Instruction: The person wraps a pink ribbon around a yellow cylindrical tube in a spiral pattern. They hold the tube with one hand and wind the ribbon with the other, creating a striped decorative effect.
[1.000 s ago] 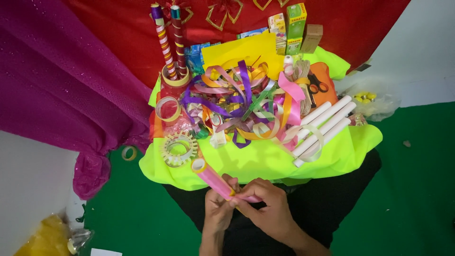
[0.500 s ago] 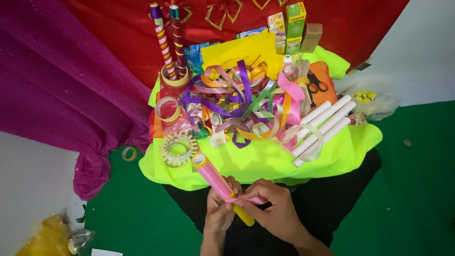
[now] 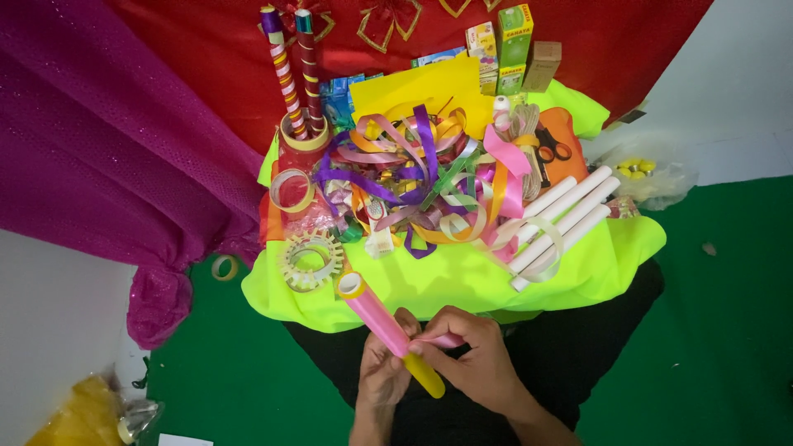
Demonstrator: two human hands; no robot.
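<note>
Head view, looking down at a low table covered in a neon-yellow cloth (image 3: 462,277). Both hands are working just in front of its near edge, above the person's dark lap. The left hand (image 3: 382,367) is wrapping its fingers from below around a yellow tube (image 3: 388,329) that is lying slanted, its open end pointing up-left toward the table and its bare yellow end sticking out below the knuckles. Pink ribbon (image 3: 442,339) is covering the tube's middle. The right hand (image 3: 471,359) is closing thumb and fingertips on the loose end of this ribbon, beside the tube.

Nothing is lying between the hands and the camera. Just beyond the tube's open end, a pale toothed ring (image 3: 311,260) is resting on the cloth. A tangled heap of curled ribbons (image 3: 421,186) is filling the table's centre. To its right, white paper rolls (image 3: 562,223) are lying side by side, with orange-handled scissors (image 3: 552,147) behind them. Two striped wrapped tubes (image 3: 293,70) are standing at the back left, and small boxes (image 3: 516,45) at the back right. A tape roll (image 3: 224,267) is lying on the green floor, left of the table.
</note>
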